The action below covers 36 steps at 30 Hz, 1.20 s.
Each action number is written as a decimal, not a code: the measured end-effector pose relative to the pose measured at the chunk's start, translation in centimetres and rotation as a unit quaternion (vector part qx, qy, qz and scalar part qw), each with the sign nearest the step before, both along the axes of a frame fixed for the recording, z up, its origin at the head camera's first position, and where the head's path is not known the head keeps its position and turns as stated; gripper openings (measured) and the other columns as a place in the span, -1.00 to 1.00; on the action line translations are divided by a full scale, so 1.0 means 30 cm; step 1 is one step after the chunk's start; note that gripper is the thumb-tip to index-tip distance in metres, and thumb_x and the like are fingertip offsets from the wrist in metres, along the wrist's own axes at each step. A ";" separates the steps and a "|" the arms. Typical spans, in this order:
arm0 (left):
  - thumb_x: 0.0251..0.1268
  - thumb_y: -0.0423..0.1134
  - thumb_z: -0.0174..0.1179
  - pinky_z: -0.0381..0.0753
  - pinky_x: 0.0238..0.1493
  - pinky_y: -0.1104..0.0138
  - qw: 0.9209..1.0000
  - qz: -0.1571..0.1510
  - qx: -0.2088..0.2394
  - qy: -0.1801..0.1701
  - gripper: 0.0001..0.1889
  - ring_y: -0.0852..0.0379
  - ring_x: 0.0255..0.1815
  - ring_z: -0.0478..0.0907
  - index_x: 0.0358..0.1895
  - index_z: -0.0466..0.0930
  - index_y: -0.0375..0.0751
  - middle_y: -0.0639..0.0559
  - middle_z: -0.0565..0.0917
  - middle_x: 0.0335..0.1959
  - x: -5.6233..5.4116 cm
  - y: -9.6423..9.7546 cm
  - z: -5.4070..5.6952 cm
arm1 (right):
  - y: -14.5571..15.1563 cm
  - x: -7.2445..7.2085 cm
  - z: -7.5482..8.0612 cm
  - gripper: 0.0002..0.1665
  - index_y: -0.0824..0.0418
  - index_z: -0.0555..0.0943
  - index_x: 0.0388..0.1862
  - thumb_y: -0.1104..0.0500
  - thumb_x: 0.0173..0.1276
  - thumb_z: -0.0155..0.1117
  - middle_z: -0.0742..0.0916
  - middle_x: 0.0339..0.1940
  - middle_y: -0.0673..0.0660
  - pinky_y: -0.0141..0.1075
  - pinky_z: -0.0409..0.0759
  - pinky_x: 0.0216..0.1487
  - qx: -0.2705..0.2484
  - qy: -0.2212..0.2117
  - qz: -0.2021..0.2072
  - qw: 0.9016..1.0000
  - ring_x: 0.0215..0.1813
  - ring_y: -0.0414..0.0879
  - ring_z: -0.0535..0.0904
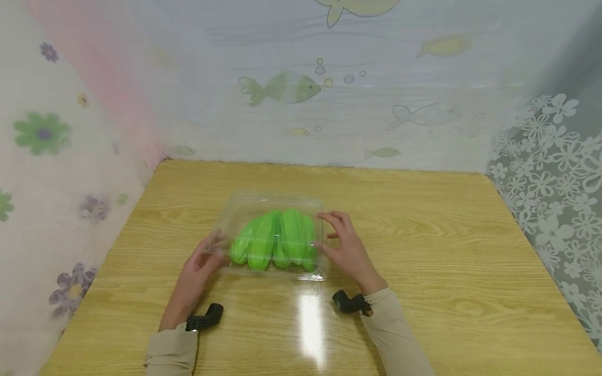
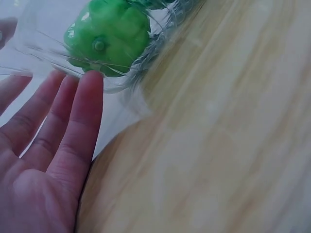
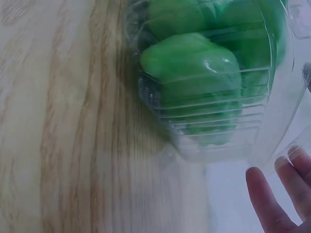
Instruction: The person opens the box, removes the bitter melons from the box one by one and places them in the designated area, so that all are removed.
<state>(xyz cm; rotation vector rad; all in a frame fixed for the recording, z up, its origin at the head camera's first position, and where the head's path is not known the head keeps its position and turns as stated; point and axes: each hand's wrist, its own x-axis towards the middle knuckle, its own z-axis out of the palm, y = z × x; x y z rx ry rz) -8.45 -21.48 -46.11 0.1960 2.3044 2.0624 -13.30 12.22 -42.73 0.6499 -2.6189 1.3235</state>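
A clear plastic clamshell box (image 1: 277, 198) stands on the wooden table, holding several bright green, ridged, gourd-like pieces (image 1: 293, 235). At the box's left end is my left hand (image 1: 199, 266), its fingers against the clear wall. In the left wrist view those fingers (image 2: 80, 126) look nearly straight, just below the ribbed end of one green piece (image 2: 109, 41). My right hand (image 1: 348, 250) is at the right end, thumb and fingers touching the box's edge. The right wrist view shows its extended fingers (image 3: 267, 201) by the clear rim, with green pieces (image 3: 194, 82) behind the ribbed wall.
The wood-grain tabletop (image 1: 423, 245) spreads around the box. A wall with painted fish (image 1: 291, 87) stands behind it, and a flower-decorated wall (image 1: 42, 133) is on the left. White flower lattice (image 1: 545, 183) lines the right side. Black wrist cameras (image 1: 207, 317) sit on both wrists.
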 end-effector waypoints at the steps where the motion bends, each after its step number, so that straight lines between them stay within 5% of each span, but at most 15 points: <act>1: 0.36 -0.18 -0.06 0.44 -0.05 0.34 1.000 0.001 -0.003 0.000 -0.47 -0.05 -0.03 0.46 0.36 0.07 0.06 -0.05 0.27 0.25 0.000 0.000 0.001 | 0.001 0.001 0.004 -0.32 -0.12 0.28 0.26 0.00 0.15 0.29 0.31 0.16 0.03 -0.15 0.55 -0.27 0.000 -0.001 -0.004 1.000 -0.14 0.02 0.54; 12: 0.29 -0.12 0.04 0.45 -0.13 0.41 0.998 0.029 -0.047 0.011 -0.53 0.12 0.01 0.41 0.26 0.24 0.06 -0.03 0.41 0.08 -0.010 0.008 -0.003 | 0.018 -0.011 0.029 -0.48 0.03 0.40 0.18 0.12 0.22 0.23 0.50 -0.15 0.01 -0.21 0.49 -0.10 -0.051 0.059 0.004 0.997 -0.08 -0.10 0.44; 20: 0.33 -0.13 -0.01 0.33 -0.05 0.50 0.996 0.041 -0.080 0.001 -0.49 0.14 0.00 0.40 0.32 0.16 -0.04 -0.07 0.41 0.09 -0.004 0.035 0.043 | 0.003 -0.005 0.083 -0.44 0.28 0.34 0.19 0.30 0.20 0.23 0.50 -0.22 0.17 -0.03 0.46 -0.08 -0.109 0.025 0.002 0.994 -0.09 0.05 0.43; 26: 0.34 -0.08 -0.05 0.33 -0.09 0.51 0.993 0.059 -0.104 -0.017 -0.51 0.03 -0.02 0.40 0.30 0.20 -0.09 -0.07 0.43 0.01 0.012 0.055 0.073 | -0.005 0.022 0.148 -0.62 0.38 0.39 0.02 0.37 0.21 0.16 0.53 -0.17 0.20 -0.06 0.46 -0.07 -0.120 0.018 -0.013 0.992 -0.07 0.01 0.45; 36: 0.30 0.03 -0.04 0.36 -0.06 0.43 0.991 0.062 -0.114 -0.013 -0.56 0.10 -0.03 0.42 0.24 0.29 0.15 0.02 0.45 0.00 -0.019 0.026 -0.007 | 0.010 -0.012 0.162 -0.86 0.31 0.47 -0.20 0.33 0.26 0.14 0.55 -0.19 0.14 -0.17 0.47 -0.08 -0.127 0.039 -0.002 0.991 -0.11 -0.07 0.48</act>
